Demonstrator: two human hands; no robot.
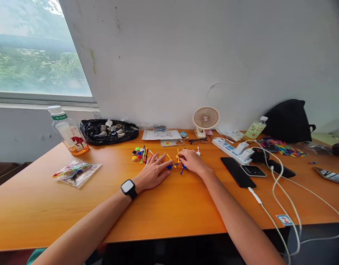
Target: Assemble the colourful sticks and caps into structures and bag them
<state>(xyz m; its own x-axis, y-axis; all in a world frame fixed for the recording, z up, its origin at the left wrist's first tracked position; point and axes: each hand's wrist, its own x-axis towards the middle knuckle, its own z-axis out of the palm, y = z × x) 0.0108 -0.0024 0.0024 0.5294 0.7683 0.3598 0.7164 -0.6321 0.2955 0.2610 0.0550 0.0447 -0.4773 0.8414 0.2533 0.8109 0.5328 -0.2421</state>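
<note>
My left hand (151, 173), with a watch (127, 187) on its wrist, lies palm down on the table with its fingers spread. Small plastic connector pieces lie by its fingertips, among them a yellow stick (169, 157) and a blue piece (168, 167). Opposite it, my right hand (191, 160) has its thumb and fingers pinched at a yellow plastic piece (177, 151); its fingers partly hide the grip. A blue piece (182, 169) sits below that hand. Left of the pieces are coloured sticks (144, 156) and several round discs (134, 158).
A clear bag (77, 173) and a bottle (68, 132) stand left; a black plastic bag (88, 134) lies behind. Papers (158, 134) and a small fan (206, 117) are at the back. To the right are a power strip (227, 149), a black phone (237, 172) and loose white cables (279, 176).
</note>
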